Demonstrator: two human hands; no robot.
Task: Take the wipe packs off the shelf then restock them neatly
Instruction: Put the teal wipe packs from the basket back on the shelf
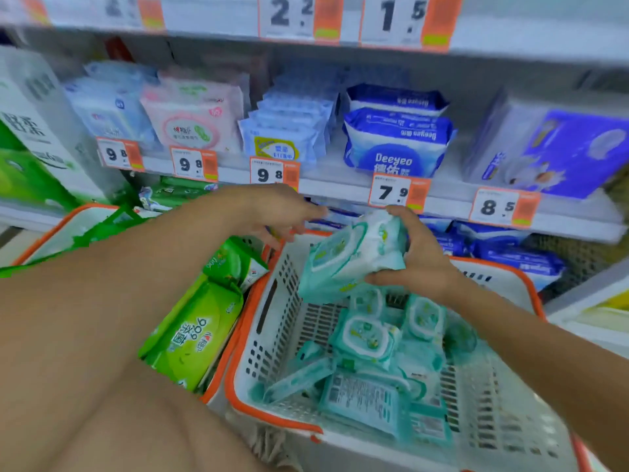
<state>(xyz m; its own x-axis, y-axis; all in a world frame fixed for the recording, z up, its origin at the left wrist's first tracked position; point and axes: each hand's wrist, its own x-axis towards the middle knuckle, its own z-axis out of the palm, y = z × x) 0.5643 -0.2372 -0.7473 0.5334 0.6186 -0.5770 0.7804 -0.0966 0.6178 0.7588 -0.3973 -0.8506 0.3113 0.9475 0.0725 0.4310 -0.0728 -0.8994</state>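
Note:
My right hand (420, 257) grips a teal wipe pack (350, 255) above a white basket with an orange rim (272, 301). Several more teal wipe packs (371, 338) lie loose inside that basket. My left hand (282, 209) reaches forward toward the low shelf, fingers stretched out near the held pack's top left, holding nothing. Behind the hands, the low shelf (340, 219) shows dark blue packs.
Green wipe packs (194, 335) fill a second orange-rimmed basket (61, 226) on the left. The shelf above carries pink, pale blue and dark blue Deeyeo packs (394, 144) with price tags (391, 192). Blue packs (510, 253) sit on the low shelf at right.

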